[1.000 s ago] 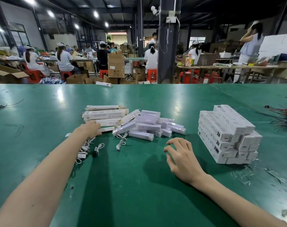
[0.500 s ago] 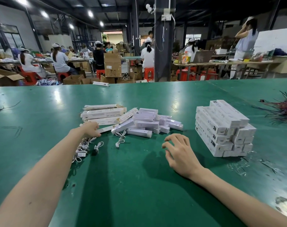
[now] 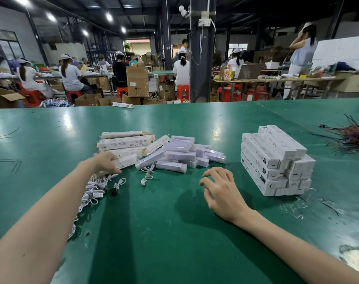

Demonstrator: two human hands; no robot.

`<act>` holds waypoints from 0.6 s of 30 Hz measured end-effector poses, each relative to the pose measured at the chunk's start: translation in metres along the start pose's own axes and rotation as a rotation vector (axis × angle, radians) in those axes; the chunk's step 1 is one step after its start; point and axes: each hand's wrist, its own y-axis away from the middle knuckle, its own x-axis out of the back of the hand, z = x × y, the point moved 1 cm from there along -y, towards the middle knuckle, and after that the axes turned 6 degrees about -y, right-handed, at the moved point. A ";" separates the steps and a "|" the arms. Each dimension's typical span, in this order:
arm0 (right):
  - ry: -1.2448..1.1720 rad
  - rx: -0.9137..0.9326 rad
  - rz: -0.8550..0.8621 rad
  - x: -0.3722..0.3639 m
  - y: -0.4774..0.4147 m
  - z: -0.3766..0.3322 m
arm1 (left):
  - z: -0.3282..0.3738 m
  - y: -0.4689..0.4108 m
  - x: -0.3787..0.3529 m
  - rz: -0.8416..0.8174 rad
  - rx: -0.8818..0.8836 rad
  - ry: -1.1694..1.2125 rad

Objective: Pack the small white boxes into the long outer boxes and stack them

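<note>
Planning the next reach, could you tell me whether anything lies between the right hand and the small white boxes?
Nothing visible does: only bare green table separates the right hand from the nearest small white box.

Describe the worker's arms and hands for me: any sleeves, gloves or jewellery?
Nothing is worn on the parts in view. The left forearm and right forearm show no sleeve right up to the frame edge. The left hand and right hand are ungloved, and no watch, ring or wristband is visible on either.
</note>
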 end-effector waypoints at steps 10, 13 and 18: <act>0.004 0.010 0.022 -0.002 -0.003 0.001 | 0.044 0.070 0.036 0.831 -0.087 -0.082; 0.007 0.011 0.040 0.000 -0.005 -0.002 | 0.099 0.114 0.017 1.008 -0.399 0.149; -0.080 0.002 0.154 0.007 -0.008 -0.010 | 0.171 0.163 -0.038 1.148 -0.730 0.242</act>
